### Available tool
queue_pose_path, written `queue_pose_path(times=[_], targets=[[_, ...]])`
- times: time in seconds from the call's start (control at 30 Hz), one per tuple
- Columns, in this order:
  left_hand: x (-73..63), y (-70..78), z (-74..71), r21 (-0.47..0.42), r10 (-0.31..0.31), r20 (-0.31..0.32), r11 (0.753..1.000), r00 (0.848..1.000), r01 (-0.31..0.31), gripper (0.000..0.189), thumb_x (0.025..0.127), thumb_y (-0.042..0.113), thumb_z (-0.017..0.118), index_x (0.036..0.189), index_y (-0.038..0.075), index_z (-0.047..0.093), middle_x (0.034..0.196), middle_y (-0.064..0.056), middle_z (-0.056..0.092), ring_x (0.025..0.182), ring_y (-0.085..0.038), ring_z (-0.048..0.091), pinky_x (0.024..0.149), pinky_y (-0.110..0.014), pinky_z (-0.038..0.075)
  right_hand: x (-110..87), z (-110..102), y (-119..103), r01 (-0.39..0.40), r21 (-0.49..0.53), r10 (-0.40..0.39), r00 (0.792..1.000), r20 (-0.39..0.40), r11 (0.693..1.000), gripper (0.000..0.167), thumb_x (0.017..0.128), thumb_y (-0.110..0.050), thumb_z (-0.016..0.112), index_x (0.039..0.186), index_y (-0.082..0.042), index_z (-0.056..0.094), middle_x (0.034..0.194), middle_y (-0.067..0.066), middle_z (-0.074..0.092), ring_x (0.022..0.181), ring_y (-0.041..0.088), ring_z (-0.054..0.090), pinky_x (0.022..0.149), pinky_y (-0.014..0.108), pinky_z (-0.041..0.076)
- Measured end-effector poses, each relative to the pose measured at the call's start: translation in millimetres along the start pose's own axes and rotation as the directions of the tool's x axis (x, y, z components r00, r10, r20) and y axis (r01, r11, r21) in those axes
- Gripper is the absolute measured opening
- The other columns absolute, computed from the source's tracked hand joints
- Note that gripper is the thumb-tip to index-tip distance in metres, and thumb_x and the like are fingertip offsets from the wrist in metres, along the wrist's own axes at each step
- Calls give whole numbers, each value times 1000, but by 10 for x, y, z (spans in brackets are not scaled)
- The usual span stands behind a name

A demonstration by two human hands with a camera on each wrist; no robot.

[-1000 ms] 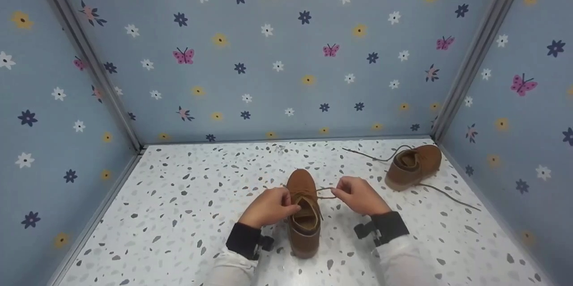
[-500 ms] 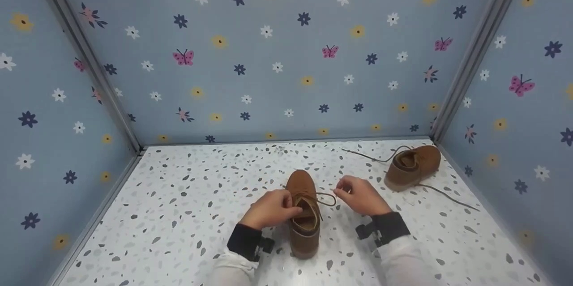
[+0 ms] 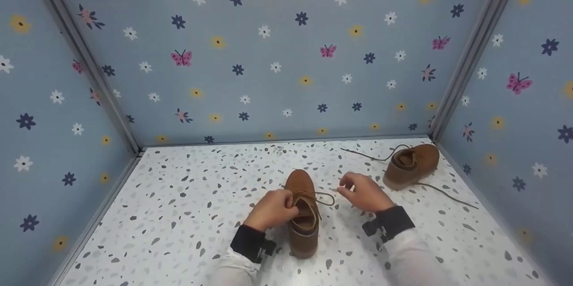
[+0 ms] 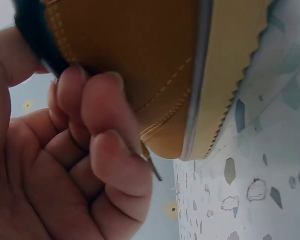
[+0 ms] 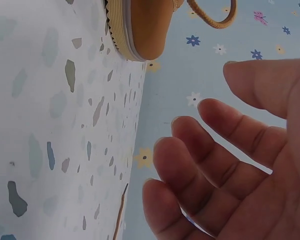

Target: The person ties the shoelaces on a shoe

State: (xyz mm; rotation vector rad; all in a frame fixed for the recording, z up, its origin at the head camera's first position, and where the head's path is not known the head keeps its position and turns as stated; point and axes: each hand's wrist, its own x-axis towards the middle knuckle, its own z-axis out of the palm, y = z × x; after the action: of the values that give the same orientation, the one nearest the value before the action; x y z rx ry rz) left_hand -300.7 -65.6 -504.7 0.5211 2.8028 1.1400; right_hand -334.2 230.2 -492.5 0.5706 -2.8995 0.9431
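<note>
A brown lace-up shoe [image 3: 301, 183] stands on the floor, toe pointing away. My left hand [image 3: 271, 207] grips its left collar edge; in the left wrist view the thumb passes behind the dark rim and the curled fingers lie against the outside. A lace tip [image 4: 152, 167] sticks out beside those fingers; whether they pinch it too is hidden. On the shoe's right side a shoelace loop [image 3: 332, 201] stands out. Just right of the loop, apart from it, hovers my right hand [image 3: 366, 193], its fingers loosely bent around nothing, as the right wrist view also shows.
A second brown shoe [image 3: 418, 165] sits at the back right, its laces trailing loose to both sides. White speckled floor [image 3: 201, 187] lies underneath. Pale blue walls [image 3: 264, 84] with flowers and butterflies enclose the left, back and right.
The right hand has let go of the lace loop and moved slightly right and away, its fingers spreading. The loop now stands free. The left hand keeps its place at the shoe.
</note>
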Motion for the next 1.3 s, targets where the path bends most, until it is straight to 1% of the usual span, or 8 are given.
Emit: queue_pose_path(times=[0.27, 0.43, 0.6, 0.73, 0.83, 1.07, 1.17, 1.3], targets=[[-12, 26, 16, 92, 103, -78, 991, 992, -95, 23, 80, 10, 65, 70, 19, 46, 64, 9, 43, 58, -7, 45, 54, -23, 36, -30, -59, 18, -8, -77, 9, 1000, 14, 997, 19, 101, -25, 69, 113, -11, 71, 101, 4, 71, 87, 16, 65, 77, 40, 54], [-24, -2, -59, 105, 107, -102, 990, 989, -96, 20, 83, 8, 63, 72, 17, 48, 64, 9, 43, 58, -7, 46, 54, -23, 38, -48, -83, 57, 2, -103, 0, 1000, 19, 995, 29, 101, -26, 69, 125, -10, 69, 119, 12, 72, 108, 30, 69, 90, 49, 57], [-49, -74, -197, 104, 97, -103, 991, 990, -87, 19, 85, 9, 62, 74, 16, 49, 66, 7, 44, 59, -9, 47, 54, -24, 38, -49, -150, 134, 62, -172, -73, 995, -61, 983, 38, 99, -24, 71, 133, -6, 66, 132, 16, 70, 125, 36, 65, 104, 52, 54], [-64, -163, -308, 103, 81, -117, 992, 990, -69, 19, 87, 8, 61, 75, 16, 49, 66, 6, 45, 59, -9, 47, 54, -24, 38, -40, -234, 242, 95, -256, -138, 978, -154, 962, 41, 96, -21, 75, 132, -4, 67, 133, 18, 70, 127, 38, 64, 106, 54, 52], [-71, -235, -387, 94, 53, -134, 995, 990, -41, 20, 88, 8, 62, 76, 16, 49, 68, 6, 47, 60, -10, 49, 55, -25, 40, -34, -314, 336, 87, -298, -152, 967, -204, 951, 44, 94, -21, 77, 133, -3, 66, 135, 20, 68, 128, 41, 63, 108, 57, 51], [-81, -418, -576, 69, 6, -178, 998, 984, 7, 22, 89, 7, 63, 74, 16, 49, 68, 4, 48, 62, -11, 53, 55, -26, 45, -50, -504, 584, -6, -332, -87, 961, -264, 943, 56, 94, -21, 76, 144, -1, 57, 149, 29, 56, 138, 50, 53, 111, 65, 45], [-87, -504, -661, 61, -10, -188, 998, 982, 22, 23, 90, 7, 63, 74, 16, 49, 68, 3, 48, 63, -12, 53, 56, -27, 44, -68, -563, 691, -56, -319, -36, 961, -274, 946, 61, 95, -21, 74, 148, 1, 52, 153, 32, 49, 142, 52, 47, 113, 69, 41], [-97, -614, -776, 66, -32, -199, 997, 980, 46, 23, 91, 7, 62, 75, 15, 47, 70, 2, 44, 63, -13, 49, 58, -28, 39, -88, -616, 822, -136, -286, 54, 959, -279, 949, 63, 98, -25, 70, 151, 2, 48, 159, 33, 41, 147, 55, 38, 115, 77, 31]])
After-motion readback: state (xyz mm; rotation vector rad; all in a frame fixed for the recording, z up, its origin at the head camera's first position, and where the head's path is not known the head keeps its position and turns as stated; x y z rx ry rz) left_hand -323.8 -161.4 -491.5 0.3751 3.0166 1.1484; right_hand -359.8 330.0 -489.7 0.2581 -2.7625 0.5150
